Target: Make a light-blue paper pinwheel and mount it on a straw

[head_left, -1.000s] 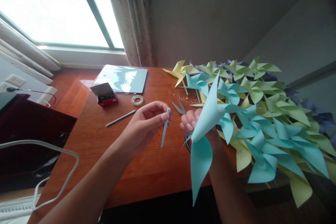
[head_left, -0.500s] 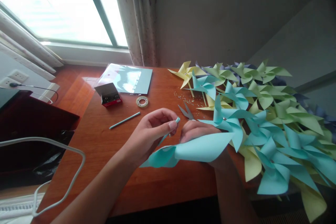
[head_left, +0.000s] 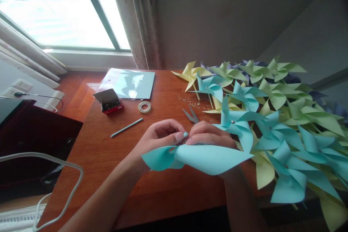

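Observation:
My left hand [head_left: 164, 133] is closed, with thumb and fingers pinching a thin light-blue stick whose end [head_left: 185, 135] pokes out past the thumb tip. Most of that stick is hidden by the hand. My right hand [head_left: 209, 133] is closed on a light-blue paper pinwheel [head_left: 214, 157], seen edge-on in front of both hands. A thin metal pin seems to show between the stick end and my right fingertips; whether they touch I cannot tell. Just beyond my right hand lie scissors [head_left: 192, 116] with their blades apart.
Another light-blue stick [head_left: 126, 127] lies left of my hands. Farther back are a roll of tape [head_left: 144, 107], an open red box [head_left: 112, 108] of small metal pieces, and a plastic packet of blue paper [head_left: 136, 84]. Tiny beads [head_left: 190, 101] lie scattered. Several finished pinwheels [head_left: 288, 174] crowd the right side.
My right hand has come closer to my left, so the fingertips nearly meet at the stick's end. The pinwheel has turned a little with it. The view has shifted slightly.

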